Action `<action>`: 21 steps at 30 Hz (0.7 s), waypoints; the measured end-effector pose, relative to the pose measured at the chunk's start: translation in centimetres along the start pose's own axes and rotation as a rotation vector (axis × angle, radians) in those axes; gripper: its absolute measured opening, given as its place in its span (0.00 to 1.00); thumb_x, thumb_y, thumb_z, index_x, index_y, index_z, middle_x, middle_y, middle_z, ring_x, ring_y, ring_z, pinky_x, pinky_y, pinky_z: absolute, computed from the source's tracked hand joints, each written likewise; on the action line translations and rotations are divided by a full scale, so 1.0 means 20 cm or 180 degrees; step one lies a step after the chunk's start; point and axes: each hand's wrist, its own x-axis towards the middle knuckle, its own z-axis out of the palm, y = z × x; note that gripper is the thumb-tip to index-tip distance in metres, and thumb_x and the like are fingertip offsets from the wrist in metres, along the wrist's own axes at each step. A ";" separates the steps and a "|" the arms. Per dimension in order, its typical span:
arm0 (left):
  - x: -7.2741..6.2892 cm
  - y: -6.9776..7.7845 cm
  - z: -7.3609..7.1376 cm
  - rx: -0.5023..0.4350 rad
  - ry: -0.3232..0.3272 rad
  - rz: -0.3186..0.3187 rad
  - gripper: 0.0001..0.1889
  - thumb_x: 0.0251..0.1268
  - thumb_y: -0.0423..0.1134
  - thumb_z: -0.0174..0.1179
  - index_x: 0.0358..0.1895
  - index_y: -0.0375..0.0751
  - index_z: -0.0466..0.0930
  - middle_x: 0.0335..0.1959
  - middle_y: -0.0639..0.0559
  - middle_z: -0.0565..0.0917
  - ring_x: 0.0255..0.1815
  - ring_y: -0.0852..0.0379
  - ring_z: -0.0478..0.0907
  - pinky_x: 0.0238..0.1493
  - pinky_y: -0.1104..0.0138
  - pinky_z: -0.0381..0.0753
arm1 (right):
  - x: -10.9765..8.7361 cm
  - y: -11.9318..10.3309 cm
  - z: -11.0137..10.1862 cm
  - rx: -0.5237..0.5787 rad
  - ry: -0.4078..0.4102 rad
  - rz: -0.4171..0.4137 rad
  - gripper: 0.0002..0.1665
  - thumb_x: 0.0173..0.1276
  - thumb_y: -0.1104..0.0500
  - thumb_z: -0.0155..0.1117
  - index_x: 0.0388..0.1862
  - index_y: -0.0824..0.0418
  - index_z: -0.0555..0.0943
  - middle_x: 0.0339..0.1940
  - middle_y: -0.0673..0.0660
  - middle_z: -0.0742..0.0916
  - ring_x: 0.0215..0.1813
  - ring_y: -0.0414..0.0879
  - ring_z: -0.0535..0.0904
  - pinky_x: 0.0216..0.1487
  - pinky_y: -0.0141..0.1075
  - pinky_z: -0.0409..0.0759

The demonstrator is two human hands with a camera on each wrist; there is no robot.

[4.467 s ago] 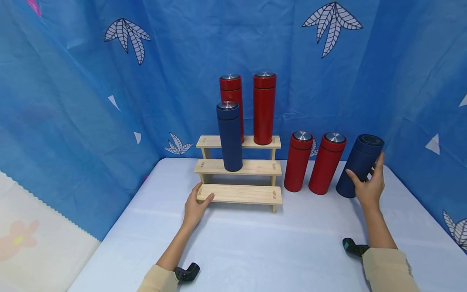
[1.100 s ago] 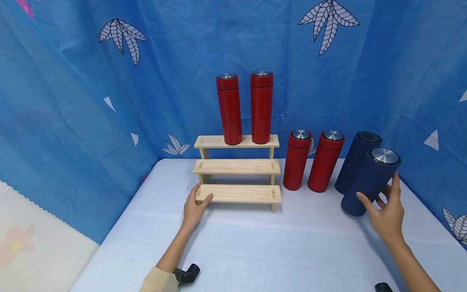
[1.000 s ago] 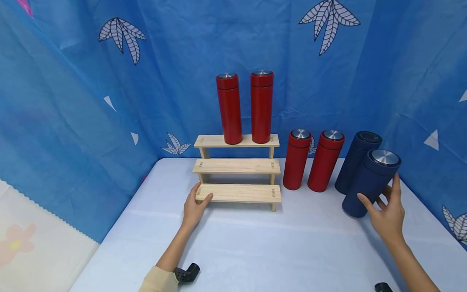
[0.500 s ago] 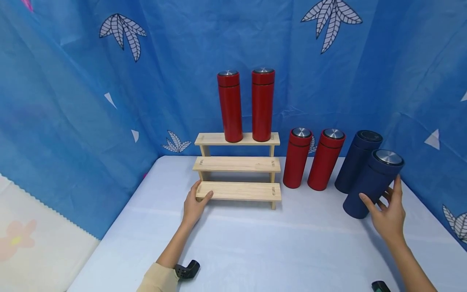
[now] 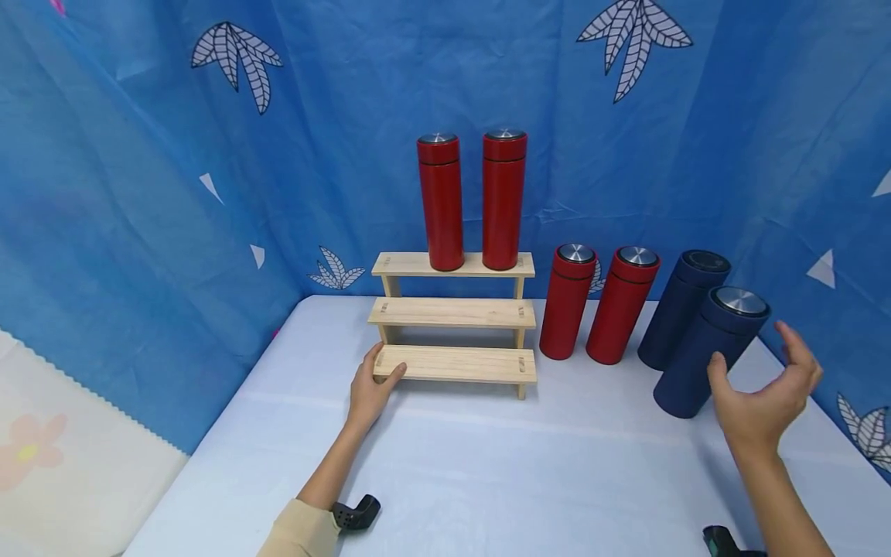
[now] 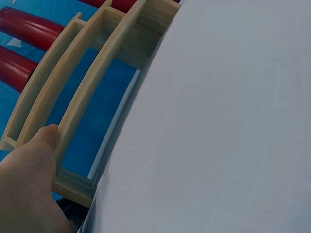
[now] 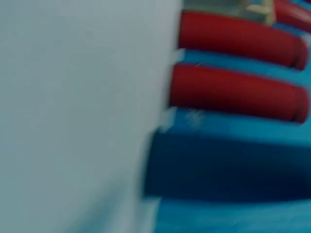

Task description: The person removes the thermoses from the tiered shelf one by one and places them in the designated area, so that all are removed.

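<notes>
My left hand [image 5: 369,394] grips the left end of the lowest step of a three-tier wooden stand [image 5: 452,363], thumb over the board. The left wrist view shows the thumb [image 6: 47,135] along that board's edge. On the right, a blue thermos flask [image 5: 710,360] with a silver lid stands on the table. My right hand [image 5: 762,402] is spread beside it, thumb near its side and fingers away from it. A second blue flask [image 5: 678,302] with a dark lid stands just behind. In the blurred right wrist view, a blue flask [image 7: 228,167] lies across the lower part.
Two red flasks, a left one [image 5: 442,205] and a right one [image 5: 503,201], stand on the top step. Two more, one red flask [image 5: 567,305] and its neighbour [image 5: 619,309], stand on the white table [image 5: 487,480] right of the stand. A blue curtain [image 5: 334,139] hangs behind.
The silver-lidded blue flask, earlier on the middle step, now stands on the table at the right. My right hand has let go of it and drawn off rightward. The left hand stays on the stand.
</notes>
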 end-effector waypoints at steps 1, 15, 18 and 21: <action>0.00 0.00 0.00 -0.0005 0.0001 0.0001 0.41 0.58 0.57 0.60 0.70 0.40 0.56 0.62 0.34 0.66 0.63 0.37 0.61 0.61 0.44 0.57 | 0.03 -0.05 0.02 0.0027 0.0108 -0.0146 0.33 0.53 0.57 0.64 0.59 0.61 0.69 0.61 0.57 0.73 0.63 0.47 0.63 0.64 0.37 0.56; 0.01 0.00 0.01 0.0016 0.0024 0.0034 0.40 0.58 0.55 0.61 0.69 0.40 0.57 0.60 0.33 0.68 0.62 0.36 0.63 0.60 0.44 0.59 | 0.05 -0.34 0.62 0.0928 -0.0640 -0.0104 0.20 0.56 0.74 0.61 0.50 0.66 0.75 0.42 0.59 0.85 0.45 0.50 0.78 0.49 0.29 0.71; 0.00 -0.01 0.00 0.0025 0.0022 0.0039 0.40 0.58 0.56 0.61 0.69 0.40 0.56 0.61 0.33 0.67 0.62 0.36 0.63 0.60 0.44 0.58 | 0.05 -0.42 0.77 0.1111 -0.0706 0.0049 0.19 0.57 0.75 0.60 0.48 0.67 0.75 0.41 0.61 0.84 0.43 0.52 0.79 0.47 0.35 0.75; 0.00 -0.02 0.00 0.0037 0.0020 0.0041 0.41 0.58 0.56 0.61 0.69 0.40 0.56 0.61 0.33 0.67 0.63 0.36 0.62 0.60 0.44 0.58 | 0.06 -0.57 0.86 0.1285 -0.0680 0.0089 0.16 0.57 0.77 0.58 0.46 0.72 0.74 0.39 0.65 0.84 0.42 0.55 0.80 0.47 0.44 0.76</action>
